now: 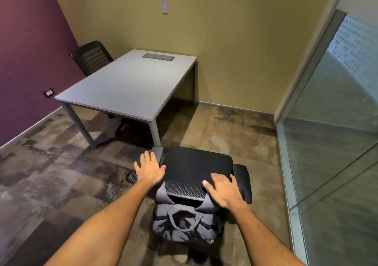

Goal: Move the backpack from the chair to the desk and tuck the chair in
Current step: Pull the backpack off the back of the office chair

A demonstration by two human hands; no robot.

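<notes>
A grey backpack (185, 224) hangs by its straps over the backrest of a black office chair (197, 163), on the side nearest me. The chair stands on the carpet a short way in front of the grey desk (126, 85), facing it. My left hand (149, 170) lies flat with fingers spread over the backrest's left corner, beside the left armrest. My right hand (224, 190) rests, fingers apart, on the backrest's top right, next to a backpack strap. Neither hand is closed around anything.
A second black chair (92, 59) sits at the desk's far left side by the purple wall. A cable hatch (158, 57) is set in the desk top. A glass partition (331, 143) runs close along the right. Patterned carpet lies to the left.
</notes>
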